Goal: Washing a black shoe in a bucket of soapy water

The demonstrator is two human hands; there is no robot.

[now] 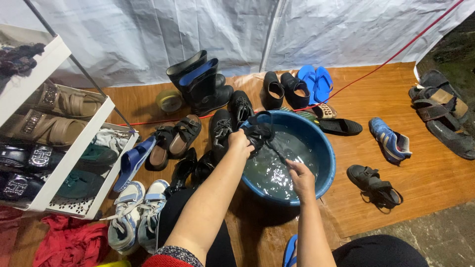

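A blue basin (326,153) of murky water stands on the wooden floor in front of me. My left hand (239,141) grips a wet black shoe (258,132) at the basin's near-left rim, holding it partly over the water. My right hand (300,173) is at the water's surface over the basin's near side, fingers closed on a dark wet piece that runs up toward the shoe; what exactly it is I cannot tell.
Many shoes ring the basin: black boots (203,84), blue flip-flops (315,81), a blue sneaker (391,141), black sandals (374,185), white sneakers (136,212). A white shoe rack (69,158) stands left, red cloth (67,242) below it. White sheeting hangs behind.
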